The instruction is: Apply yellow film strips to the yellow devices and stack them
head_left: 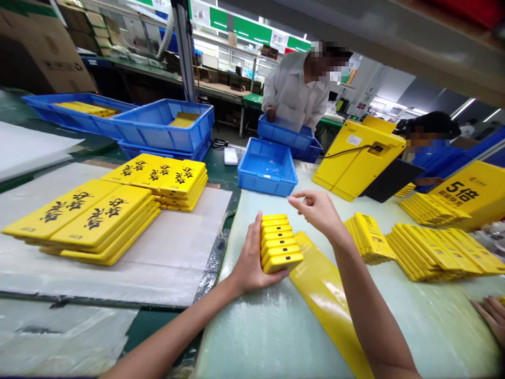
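Note:
My left hand (252,260) is wrapped round a stack of several slim yellow power banks (281,243), their short ends with small dark ports facing me. Just above and to the right of the stack, my right hand (315,210) is raised with thumb and forefinger pinched together. Whatever is between those fingertips, if anything, is too small to make out. Beneath my right forearm lies a long glossy yellow sheet (321,284) on the pale bench mat (256,337).
Stacked yellow panels with black lettering (98,216) lie to the left. An empty-looking blue bin (268,166) stands ahead, near a person in white (292,89). On the right are more yellow stacks (437,250), a large yellow box (357,158) and another person's hand (491,316).

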Available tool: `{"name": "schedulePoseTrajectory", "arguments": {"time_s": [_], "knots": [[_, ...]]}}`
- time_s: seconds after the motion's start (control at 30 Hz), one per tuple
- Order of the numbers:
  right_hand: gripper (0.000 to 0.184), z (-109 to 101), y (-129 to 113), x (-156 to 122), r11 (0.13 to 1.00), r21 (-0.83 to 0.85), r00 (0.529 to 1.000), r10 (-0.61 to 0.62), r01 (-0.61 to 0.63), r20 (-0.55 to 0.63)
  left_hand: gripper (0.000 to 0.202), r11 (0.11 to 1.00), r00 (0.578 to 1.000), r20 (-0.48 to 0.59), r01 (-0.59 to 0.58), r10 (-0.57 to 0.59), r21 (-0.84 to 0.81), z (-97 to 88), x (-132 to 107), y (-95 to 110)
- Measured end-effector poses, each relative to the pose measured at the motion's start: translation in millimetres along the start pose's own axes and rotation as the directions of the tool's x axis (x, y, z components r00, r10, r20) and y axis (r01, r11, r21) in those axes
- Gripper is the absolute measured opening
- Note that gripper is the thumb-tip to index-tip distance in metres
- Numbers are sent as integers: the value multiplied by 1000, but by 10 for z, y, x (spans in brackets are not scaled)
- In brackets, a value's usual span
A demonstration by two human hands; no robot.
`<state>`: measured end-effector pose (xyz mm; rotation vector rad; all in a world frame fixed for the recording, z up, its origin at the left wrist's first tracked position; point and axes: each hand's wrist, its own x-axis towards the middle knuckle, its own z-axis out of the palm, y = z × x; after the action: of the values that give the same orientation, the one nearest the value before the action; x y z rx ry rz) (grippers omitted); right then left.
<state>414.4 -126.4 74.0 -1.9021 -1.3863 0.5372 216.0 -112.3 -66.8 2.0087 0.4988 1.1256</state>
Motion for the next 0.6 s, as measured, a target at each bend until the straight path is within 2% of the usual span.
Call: {"name": "schedulePoseTrajectory", "arguments": {"time_s": [0.07, 0.13, 0.23, 0.33, 0.4, 0.47, 0.53, 0.6], "knots": [[43, 34, 58, 61, 992, 123, 980, -38, 15, 193, 144, 1000, 1000, 4, -4, 4, 0, -6, 0, -15], [51, 112, 129, 91, 977, 212, 946, -72, 3, 317, 144, 1000, 1000, 10, -4, 5, -7, -11, -2, -25], [61, 218, 239, 90, 920, 381, 932, -53, -94, 359, 144, 1000, 1000, 14, 10, -10, -9, -18, -1, -22], [56, 211, 339, 65, 859, 490, 912, -69, -152, 404, 142, 999, 999, 13, 33, -33, -11, -31, 6, -7], [44, 129, 437, 55, 900, 420, 945, -27, -119, 326, 142, 999, 999, 17, 32, -32, 15, -44, 16, 2], [32, 13, 598, 41, 961, 250, 988, 85, -115, 125, 142, 998, 1000, 23, 18, -19, 54, -57, 30, 5], [24, -82, 820, -1, 980, 76, 980, 187, -182, -63, 142, 997, 1000, 29, 7, -9, 72, -65, 42, 3], [17, -102, 1057, -85, 966, -35, 961, 251, -257, -117, 141, 997, 1000, 27, 5, -7, 74, -63, 49, -3]]}}
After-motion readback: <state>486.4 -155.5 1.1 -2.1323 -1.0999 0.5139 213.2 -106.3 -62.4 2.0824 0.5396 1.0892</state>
